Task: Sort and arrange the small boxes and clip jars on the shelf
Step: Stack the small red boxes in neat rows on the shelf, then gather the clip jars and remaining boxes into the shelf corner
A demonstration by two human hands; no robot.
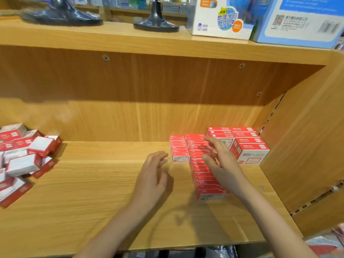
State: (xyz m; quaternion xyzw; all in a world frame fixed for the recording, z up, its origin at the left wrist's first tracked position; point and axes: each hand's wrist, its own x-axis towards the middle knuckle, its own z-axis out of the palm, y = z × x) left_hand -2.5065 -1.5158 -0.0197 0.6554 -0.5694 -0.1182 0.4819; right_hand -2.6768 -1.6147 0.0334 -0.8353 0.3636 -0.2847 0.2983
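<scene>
Fingers of both hands are seen loosely spread and relaxed, with nothing grasped in either. The left hand (152,175) is held over the bare wood of the light wooden shelf board (89,198), just left of the rows of small red-and-white cardboard boxes, its fingertips (163,154) pointing toward the far side and close to the short row of red boxes (179,149); whether that row is touched cannot be told. The right hand (221,161) is held above the long row of red boxes (206,175), which runs from near the back panel toward the near edge, and part of that row is hidden by the palm and forearm. Further right, against the side wall of the shelf, a taller block of stacked red-and-white boxes (249,146) is set in neat layers, just beside the long row. At the far left of the same board, well apart from the hands, a loose heap of red-and-white boxes (28,157) is seen, tilted at mixed angles and lying on one another. On the upper shelf board (111,40), two dark glossy stand bases (156,23) are placed at the left and middle, and a white printed carton (221,17) and a blue printed carton (301,21) at the right.
</scene>
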